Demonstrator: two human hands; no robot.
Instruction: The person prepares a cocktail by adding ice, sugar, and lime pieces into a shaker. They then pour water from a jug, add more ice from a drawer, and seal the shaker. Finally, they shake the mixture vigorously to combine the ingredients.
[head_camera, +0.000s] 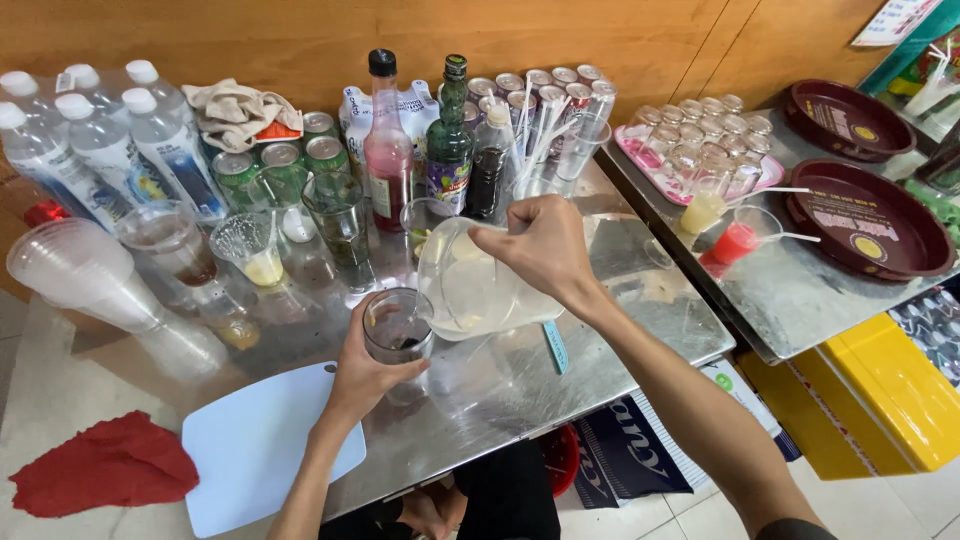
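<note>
Right hand (545, 250) wrapped tight round the handle of a clear plastic jug (470, 290), tipped over to the left, spout low and touching the rim of a small glass (397, 330). Left hand (365, 375) closed round that glass from the near side, keeping it upright on the shiny metal table (520, 380). Jug lying long from right to left, just right of the glass. White cutting board (255, 450) near, on the left
</note>
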